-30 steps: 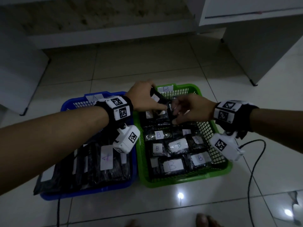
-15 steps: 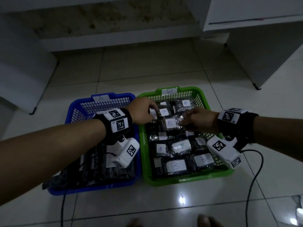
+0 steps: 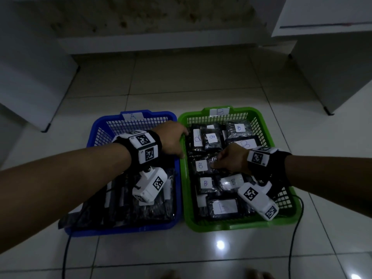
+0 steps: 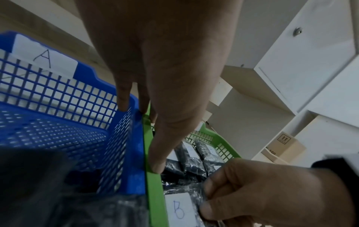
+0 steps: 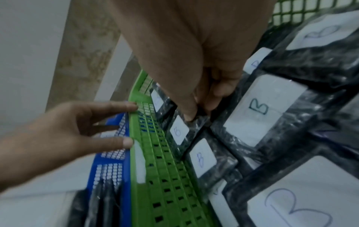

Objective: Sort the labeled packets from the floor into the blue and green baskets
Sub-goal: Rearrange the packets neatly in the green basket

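Black B packet (image 3: 203,165) pinched under right hand (image 3: 231,158)

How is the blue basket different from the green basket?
The blue basket has a paper tag with the letter A; the green basket has a tag with B. The packets in the green basket lie flat with B labels facing up; those in the blue basket look mostly stood on edge. The right hand pinches a packet in the green one. Both are plastic mesh baskets, side by side on the floor.
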